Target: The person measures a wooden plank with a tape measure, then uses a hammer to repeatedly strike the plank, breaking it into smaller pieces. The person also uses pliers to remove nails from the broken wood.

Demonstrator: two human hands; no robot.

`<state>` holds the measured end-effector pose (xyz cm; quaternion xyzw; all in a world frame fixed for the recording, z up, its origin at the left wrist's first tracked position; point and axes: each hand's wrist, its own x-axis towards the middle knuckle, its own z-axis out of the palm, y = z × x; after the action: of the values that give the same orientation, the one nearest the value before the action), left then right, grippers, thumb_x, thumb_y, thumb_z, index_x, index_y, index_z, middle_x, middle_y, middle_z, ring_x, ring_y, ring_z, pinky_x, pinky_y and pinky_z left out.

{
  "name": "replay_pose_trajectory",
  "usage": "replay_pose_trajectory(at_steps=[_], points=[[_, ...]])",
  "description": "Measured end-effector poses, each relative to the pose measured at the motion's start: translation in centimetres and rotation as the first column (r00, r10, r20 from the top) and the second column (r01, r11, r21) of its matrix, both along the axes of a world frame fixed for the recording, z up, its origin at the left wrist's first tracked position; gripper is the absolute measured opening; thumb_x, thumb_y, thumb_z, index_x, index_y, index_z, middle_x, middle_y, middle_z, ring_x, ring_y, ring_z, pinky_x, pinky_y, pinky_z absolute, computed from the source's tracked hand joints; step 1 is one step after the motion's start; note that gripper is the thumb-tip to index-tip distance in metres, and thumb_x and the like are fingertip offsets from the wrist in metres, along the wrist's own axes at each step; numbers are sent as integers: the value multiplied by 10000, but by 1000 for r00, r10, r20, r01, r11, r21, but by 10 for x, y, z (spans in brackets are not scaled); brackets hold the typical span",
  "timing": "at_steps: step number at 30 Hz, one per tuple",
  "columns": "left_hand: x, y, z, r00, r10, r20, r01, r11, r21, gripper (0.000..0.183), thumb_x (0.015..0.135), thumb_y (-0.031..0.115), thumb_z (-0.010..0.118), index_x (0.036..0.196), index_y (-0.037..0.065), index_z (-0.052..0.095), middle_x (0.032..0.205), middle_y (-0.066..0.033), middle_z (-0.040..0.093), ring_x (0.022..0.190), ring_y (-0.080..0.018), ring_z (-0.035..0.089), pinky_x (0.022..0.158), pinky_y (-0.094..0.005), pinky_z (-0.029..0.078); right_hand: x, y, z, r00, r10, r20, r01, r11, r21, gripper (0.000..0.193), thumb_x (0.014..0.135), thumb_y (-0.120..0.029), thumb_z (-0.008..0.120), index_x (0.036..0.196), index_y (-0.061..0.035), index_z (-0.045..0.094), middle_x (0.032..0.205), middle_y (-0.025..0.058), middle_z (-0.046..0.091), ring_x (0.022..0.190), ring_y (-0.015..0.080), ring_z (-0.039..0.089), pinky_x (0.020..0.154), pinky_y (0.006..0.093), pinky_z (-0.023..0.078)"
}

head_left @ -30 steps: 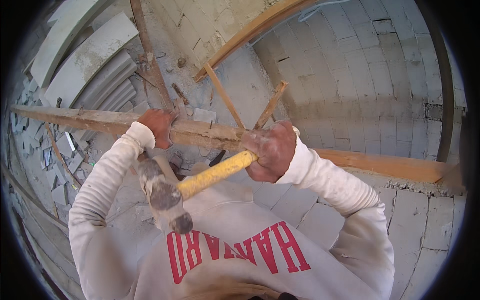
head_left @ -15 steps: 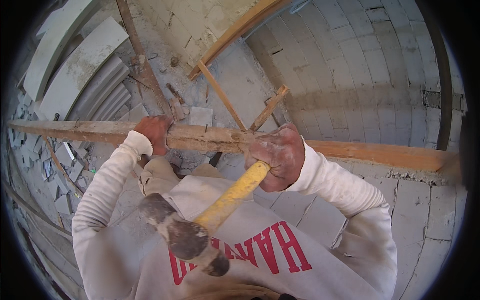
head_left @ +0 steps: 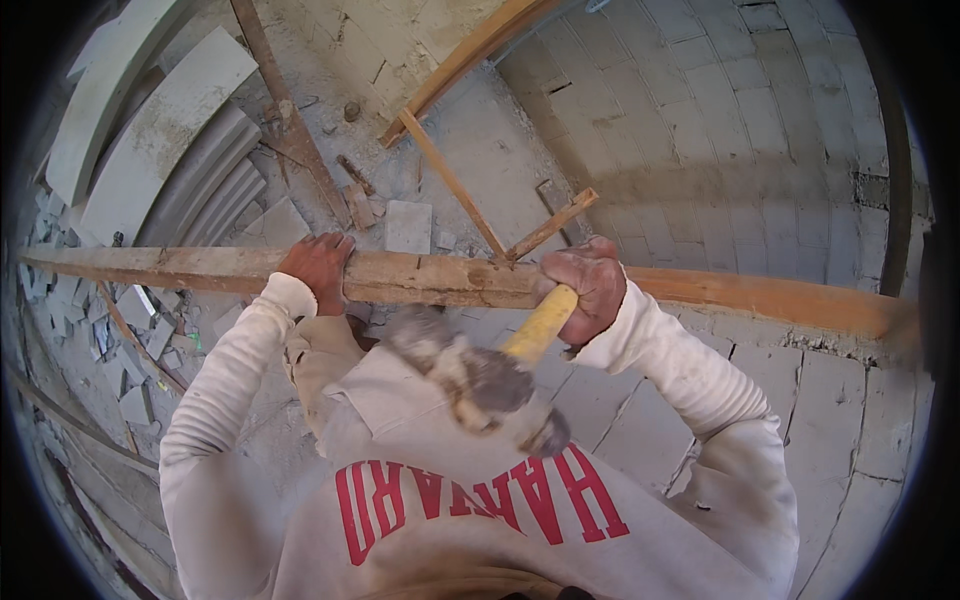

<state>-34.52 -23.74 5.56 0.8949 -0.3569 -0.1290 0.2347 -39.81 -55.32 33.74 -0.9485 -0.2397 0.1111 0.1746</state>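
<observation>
The left hand (head_left: 318, 272) clasps the wooden beam (head_left: 430, 278), the right hand (head_left: 585, 290) grips the hammer (head_left: 495, 380) off the beam's near edge — best held, I'd say, clear of the sweatshirt (head_left: 670, 535).

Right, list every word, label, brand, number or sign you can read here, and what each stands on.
Pale sweatshirt: one row of large red block capitals across the chest, upside down in this view; wording not copied here.
Hammer: head blurred, no lettering to be made out.
Wooden beam and block wall: none that I can see.
</observation>
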Motion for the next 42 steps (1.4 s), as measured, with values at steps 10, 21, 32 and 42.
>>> replay_pose_trajectory(at_steps=[10,21,32,42], points=[[-7,-8,-36,999,-2,-52,4,999,39,650,608,198,784,1208,44,585,1173,-161,619,1160,-353,619,1015,-446,497,25,-37,-2,985,-169,45,167,832,-529,152,785,-180,672,857,-63,738,665,166,645,639,375,667,625,482,538],[-5,-16,-10,992,9,-127,-3,999,43,674,573,201,818,1189,53,588,1167,-163,615,1137,-367,616,1009,-435,485,-62,-168,-33,918,-389,71,289,536,-793,221,811,-239,685,862,-39,763,884,218,739,843,397,725,746,477,588],[-24,-17,6,964,-77,-254,118,981,151,720,594,165,788,1274,44,585,1216,-150,610,1198,-335,591,1057,-444,440,-74,-171,-64,828,-558,-61,289,516,-806,191,786,-205,664,822,-44,759,707,191,695,699,414,690,695,488,582],[-27,-12,-12,984,-46,-174,69,990,123,742,602,225,846,1271,43,581,1189,-152,579,1181,-335,573,1027,-434,437,-68,-110,-43,930,-333,-152,215,834,-509,166,801,-229,681,795,-77,750,752,165,707,671,376,681,638,462,560]])
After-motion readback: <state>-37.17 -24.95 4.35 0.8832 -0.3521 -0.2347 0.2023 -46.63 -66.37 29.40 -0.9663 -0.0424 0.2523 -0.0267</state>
